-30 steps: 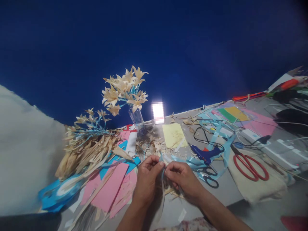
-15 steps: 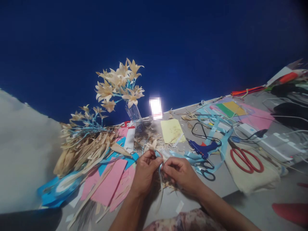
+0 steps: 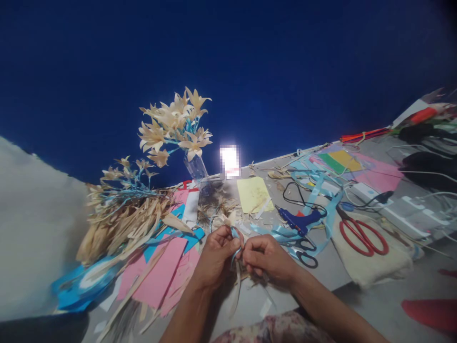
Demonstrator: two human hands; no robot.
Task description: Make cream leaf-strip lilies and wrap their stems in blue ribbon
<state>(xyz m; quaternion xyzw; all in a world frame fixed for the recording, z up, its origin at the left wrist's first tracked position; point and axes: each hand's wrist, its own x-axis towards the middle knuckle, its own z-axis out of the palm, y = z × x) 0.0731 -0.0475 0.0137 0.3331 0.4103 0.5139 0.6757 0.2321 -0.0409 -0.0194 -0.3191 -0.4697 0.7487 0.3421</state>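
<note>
Just above the table, my left hand (image 3: 218, 255) is closed, with thumb and fingers pinched on a pale dried-husk flower (image 3: 231, 218) whose head pokes up past the fingertips. A narrow light-blue ribbon (image 3: 235, 233) curves over those fingers. My right hand (image 3: 269, 257) is closed beside it, its fingertips almost touching the left thumb and pinching the ribbon; the exact grip is partly hidden. A pale husk strip (image 3: 236, 290) hangs below the left hand. Under and behind the hands lie husk scraps.
Husk flowers stand in a clear vase (image 3: 197, 171). Left lie dried husks (image 3: 124, 224), pink paper (image 3: 160, 271) and a ribbon roll (image 3: 94, 278). Right are a blue glue gun (image 3: 300, 220), black-handled scissors (image 3: 307, 258), red-handled scissors (image 3: 362, 236) on a cloth, and a power strip (image 3: 410, 216).
My right hand has shifted slightly, its fingers more curled. The blue ribbon now loops differently around the left fingertips. The whole view has drifted a little.
</note>
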